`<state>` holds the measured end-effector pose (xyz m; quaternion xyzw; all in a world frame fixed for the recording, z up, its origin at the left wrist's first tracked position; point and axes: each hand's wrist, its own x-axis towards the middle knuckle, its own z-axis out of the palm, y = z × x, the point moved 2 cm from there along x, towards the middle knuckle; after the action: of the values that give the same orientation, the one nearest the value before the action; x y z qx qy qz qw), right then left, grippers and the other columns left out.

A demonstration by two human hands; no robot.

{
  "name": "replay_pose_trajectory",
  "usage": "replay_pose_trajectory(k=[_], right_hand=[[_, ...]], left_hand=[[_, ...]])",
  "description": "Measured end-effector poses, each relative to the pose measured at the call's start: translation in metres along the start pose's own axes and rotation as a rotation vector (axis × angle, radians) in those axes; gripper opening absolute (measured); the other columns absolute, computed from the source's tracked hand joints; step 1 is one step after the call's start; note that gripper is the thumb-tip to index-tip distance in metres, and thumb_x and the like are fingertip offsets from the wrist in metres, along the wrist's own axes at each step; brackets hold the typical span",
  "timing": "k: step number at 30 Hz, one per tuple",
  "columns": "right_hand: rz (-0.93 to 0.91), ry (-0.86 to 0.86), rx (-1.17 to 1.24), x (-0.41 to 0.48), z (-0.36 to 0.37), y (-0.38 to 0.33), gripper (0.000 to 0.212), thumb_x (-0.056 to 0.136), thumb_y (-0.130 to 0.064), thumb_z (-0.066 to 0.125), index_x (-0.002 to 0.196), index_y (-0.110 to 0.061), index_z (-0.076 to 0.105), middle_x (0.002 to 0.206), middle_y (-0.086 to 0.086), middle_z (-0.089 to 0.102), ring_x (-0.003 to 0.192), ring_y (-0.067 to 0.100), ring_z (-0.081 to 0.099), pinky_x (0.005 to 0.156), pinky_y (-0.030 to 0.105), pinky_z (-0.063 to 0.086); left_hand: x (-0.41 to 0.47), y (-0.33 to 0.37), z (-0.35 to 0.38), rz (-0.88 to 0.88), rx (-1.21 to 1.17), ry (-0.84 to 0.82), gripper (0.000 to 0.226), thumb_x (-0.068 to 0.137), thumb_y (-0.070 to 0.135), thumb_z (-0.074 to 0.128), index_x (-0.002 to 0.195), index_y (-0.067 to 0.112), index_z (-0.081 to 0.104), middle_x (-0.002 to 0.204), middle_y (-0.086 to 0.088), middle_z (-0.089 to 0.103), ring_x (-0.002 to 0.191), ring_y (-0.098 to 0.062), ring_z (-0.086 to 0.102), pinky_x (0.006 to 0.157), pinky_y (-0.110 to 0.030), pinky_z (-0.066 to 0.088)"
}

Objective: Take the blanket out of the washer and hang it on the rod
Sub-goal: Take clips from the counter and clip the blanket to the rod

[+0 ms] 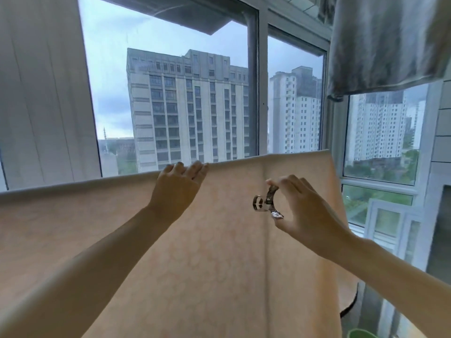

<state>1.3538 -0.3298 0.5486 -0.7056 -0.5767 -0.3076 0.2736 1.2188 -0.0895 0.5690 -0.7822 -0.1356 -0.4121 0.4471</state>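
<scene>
My peach blanket hangs spread out in front of me, its top fold running straight across below the window; what carries it is hidden under the fold. My left hand lies flat against the blanket at that top fold, its fingers straight and close together, the tips reaching just over the edge. To the right of it, in front of the blanket's vertical crease, my right hand pinches a shiny metal clip between thumb and curled fingers; the clip is just clear of the cloth. Above the blanket's right corner hangs a grey cloth, and above its left end a white sheet.
</scene>
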Motion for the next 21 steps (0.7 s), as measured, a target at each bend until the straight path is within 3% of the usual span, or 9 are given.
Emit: replay_pose_trajectory(k=[4, 14, 21], right_hand=[[0.003, -0.004, -0.001, -0.008, -0.008, 0.041, 0.069, 0.071, -0.021, 0.077, 0.133, -0.023, 0.046, 0.118, -0.01, 0.051, 0.102, 0.01, 0.044, 0.083, 0.023, 0.043], [0.008, 0.018, 0.057, -0.01, -0.012, 0.113, 0.068, 0.075, -0.031, 0.075, 0.135, -0.025, 0.044, 0.119, -0.013, 0.049, 0.108, 0.009, 0.045, 0.089, 0.025, 0.043], [-0.007, 0.019, 0.08, 0.014, -0.001, 0.163, 0.07, 0.078, -0.032, 0.075, 0.138, -0.022, 0.041, 0.122, -0.01, 0.049, 0.109, 0.005, 0.045, 0.093, 0.02, 0.039]], left_hand=[[0.024, 0.016, 0.005, -0.009, 0.012, -0.064, 0.055, 0.076, -0.007, 0.071, 0.128, 0.01, 0.061, 0.111, -0.01, 0.07, 0.074, -0.032, 0.069, 0.061, -0.04, 0.057], [0.079, 0.067, 0.035, 0.051, -0.06, -0.093, 0.055, 0.079, -0.005, 0.069, 0.131, 0.009, 0.057, 0.113, -0.01, 0.069, 0.078, -0.028, 0.071, 0.062, -0.038, 0.06], [0.114, 0.096, 0.069, 0.061, -0.123, -0.031, 0.044, 0.088, 0.016, 0.069, 0.131, 0.015, 0.058, 0.118, -0.006, 0.069, 0.074, -0.024, 0.072, 0.055, -0.039, 0.06]])
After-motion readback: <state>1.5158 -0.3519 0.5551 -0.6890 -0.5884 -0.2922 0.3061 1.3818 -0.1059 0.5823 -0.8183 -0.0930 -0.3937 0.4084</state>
